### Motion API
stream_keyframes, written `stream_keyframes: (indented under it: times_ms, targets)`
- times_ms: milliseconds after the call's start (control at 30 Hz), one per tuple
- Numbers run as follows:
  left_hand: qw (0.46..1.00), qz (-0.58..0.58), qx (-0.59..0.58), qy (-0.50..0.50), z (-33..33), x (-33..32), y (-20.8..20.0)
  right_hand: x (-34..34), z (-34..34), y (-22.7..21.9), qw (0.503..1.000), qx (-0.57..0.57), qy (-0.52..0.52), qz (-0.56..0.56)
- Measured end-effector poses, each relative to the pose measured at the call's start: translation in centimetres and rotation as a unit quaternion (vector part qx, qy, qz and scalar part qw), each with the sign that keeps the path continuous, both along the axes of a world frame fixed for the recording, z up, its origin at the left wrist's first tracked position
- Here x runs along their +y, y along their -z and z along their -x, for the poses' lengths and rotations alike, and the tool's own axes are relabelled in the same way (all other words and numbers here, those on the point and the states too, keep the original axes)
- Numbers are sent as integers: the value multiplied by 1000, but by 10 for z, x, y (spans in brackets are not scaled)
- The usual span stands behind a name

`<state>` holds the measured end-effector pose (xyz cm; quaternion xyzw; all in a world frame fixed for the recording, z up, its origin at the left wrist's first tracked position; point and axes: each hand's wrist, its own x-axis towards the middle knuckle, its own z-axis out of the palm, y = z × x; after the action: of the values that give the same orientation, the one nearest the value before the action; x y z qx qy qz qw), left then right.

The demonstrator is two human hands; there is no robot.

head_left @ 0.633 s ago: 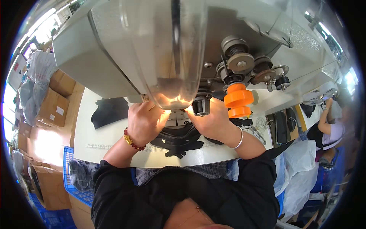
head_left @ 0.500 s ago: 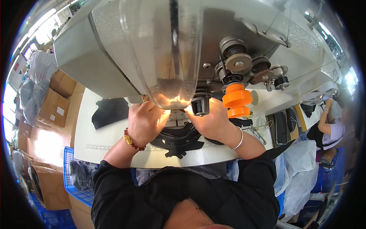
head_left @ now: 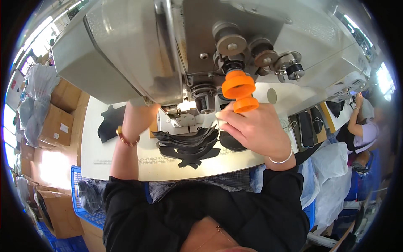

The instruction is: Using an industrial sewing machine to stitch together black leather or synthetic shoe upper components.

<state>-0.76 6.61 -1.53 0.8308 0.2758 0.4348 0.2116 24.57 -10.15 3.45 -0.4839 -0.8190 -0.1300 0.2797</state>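
A sewing machine (head_left: 121, 54) with a pale grey head fills the upper view. My left hand (head_left: 143, 115) is beside the needle area, on its left. It is smeared by motion, and its fingers are hidden behind the machine head. My right hand (head_left: 262, 130) hovers right of the presser area, under two orange plastic knobs (head_left: 239, 86). Its fingers are bent and apart, with nothing visible between them. Below the needle plate (head_left: 184, 121) lies a fanned stack of black cut pieces (head_left: 188, 145). More black pieces (head_left: 232, 143) lie partly under my right hand.
Another black piece (head_left: 111, 122) lies at the left of the white table (head_left: 105, 151), which has a ruler strip near its front. Cardboard boxes (head_left: 56, 126) and a blue basket (head_left: 77, 193) stand left. Plastic bags (head_left: 331, 180) hang right, near another person (head_left: 363, 134).
Both hands have drawn apart from the needle area, the left one leftward and the right one rightward. The needle plate and the black stack now show more fully.
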Motion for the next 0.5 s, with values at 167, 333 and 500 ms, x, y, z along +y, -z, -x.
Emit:
stream_keyframes:
  times_ms: [167, 333, 500]
  targets:
    - [988, -74, 43, 129, -9, 72, 39, -20, -14, 31, 985, -79, 28, 149]
    - [990, 4, -90, 112, -2, 95, 69, -38, -3, 89, 963, -57, 138, 224]
    - [998, 27, -49, -15, 48, 57, 9, -54, 8, 133, 956, 38, 234, 173]
